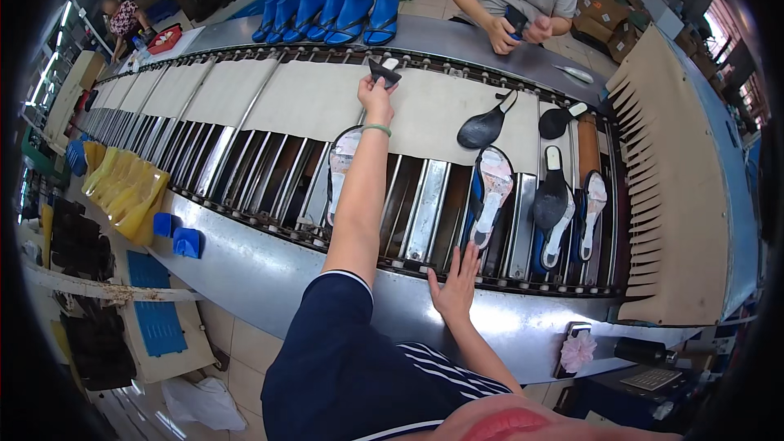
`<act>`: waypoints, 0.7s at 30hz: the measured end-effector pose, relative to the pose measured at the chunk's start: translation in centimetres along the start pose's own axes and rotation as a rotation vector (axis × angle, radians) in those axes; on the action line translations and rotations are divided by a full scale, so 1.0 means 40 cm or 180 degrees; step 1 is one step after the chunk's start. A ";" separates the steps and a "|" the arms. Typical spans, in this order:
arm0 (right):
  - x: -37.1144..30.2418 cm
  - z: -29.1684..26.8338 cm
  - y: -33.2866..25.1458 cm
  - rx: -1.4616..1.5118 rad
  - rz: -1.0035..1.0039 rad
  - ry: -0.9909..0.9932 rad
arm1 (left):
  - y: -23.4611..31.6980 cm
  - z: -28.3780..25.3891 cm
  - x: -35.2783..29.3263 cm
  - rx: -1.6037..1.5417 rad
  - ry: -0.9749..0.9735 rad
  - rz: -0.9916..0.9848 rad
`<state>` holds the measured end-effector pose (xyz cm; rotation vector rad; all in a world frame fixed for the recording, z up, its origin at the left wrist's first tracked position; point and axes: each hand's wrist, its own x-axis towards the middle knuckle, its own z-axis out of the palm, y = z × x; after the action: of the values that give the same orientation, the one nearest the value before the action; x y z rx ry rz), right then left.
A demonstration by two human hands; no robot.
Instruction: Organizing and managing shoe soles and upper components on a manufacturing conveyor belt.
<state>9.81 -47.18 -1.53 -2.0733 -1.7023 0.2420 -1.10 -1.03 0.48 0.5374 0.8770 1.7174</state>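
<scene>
Two bare hands reach over a roller conveyor (428, 206). On its far side, the left hand (376, 91) pinches a dark piece (385, 74), partly hidden by fingers. Near, the right hand (457, 287) lies spread, gripping nothing; contact with the upturned shoe (495, 180) is unclear. The left forearm (363, 188) partly covers another shoe (341, 165).

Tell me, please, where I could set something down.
The near metal ledge between the blue blocks and the left arm is bare, as is the pale sheeting left of the left hand. On the right, the conveyor is crowded with upturned shoes and black pieces.
</scene>
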 end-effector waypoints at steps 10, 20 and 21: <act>0.005 0.000 0.003 -0.0010 -0.0143 0.0138 | 0.129 -0.026 0.091 -0.0976 -0.0271 -0.0402; 0.003 -0.009 0.007 -0.0111 -0.0166 0.0090 | 0.066 0.017 0.171 -0.0962 -0.0584 -0.0596; 0.003 -0.008 0.009 -0.0117 -0.0142 0.0092 | 0.077 0.051 0.176 -0.0844 -0.0736 -0.0596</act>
<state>10.30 -47.18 -1.38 -2.0523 -1.7461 0.1674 -3.73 5.78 3.64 0.4492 0.5087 1.5349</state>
